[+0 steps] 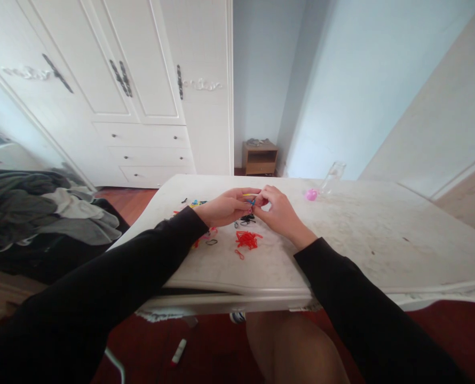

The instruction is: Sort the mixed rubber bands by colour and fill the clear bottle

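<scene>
Rubber bands (pixel 252 200) (thin, bright loops) pinched between left hand (pixel 225 207) and right hand (pixel 279 212), both grips clamped.

Both arms in long black sleeves, stretched forward and angled inward. Left hand (pixel 225 207) and right hand (pixel 279 213) bare, meeting fingertip to fingertip at the middle. Fingers of both curled and pinched together, thumbs forward, wrists low, right palm turned down. A bare knee below.
</scene>
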